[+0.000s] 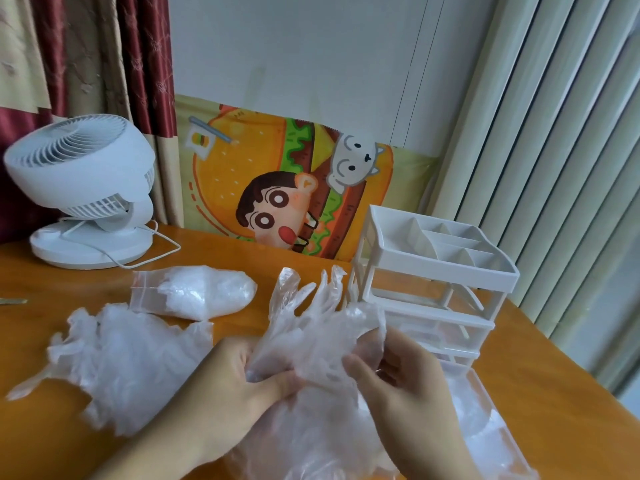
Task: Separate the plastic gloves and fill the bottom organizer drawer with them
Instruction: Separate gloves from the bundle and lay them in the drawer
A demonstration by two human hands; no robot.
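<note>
Both hands hold a clear plastic glove [311, 327] above the wooden table, its fingers pointing up and away. My left hand [225, 389] pinches its lower left part. My right hand [405, 389] grips its right side with curled fingers. A loose heap of clear gloves [128, 362] lies to the left. A zip bag packed with gloves [197, 292] lies behind the heap. The white organizer [433, 271] stands at the right. Its bottom drawer [485, 431] is pulled out toward me, with crumpled gloves inside, partly hidden by my right hand.
A white desk fan [86, 188] with its cord stands at the back left. A cartoon burger poster [287, 181] leans against the wall. The table [554, 393] ends close to the right of the organizer, beside window blinds [554, 133].
</note>
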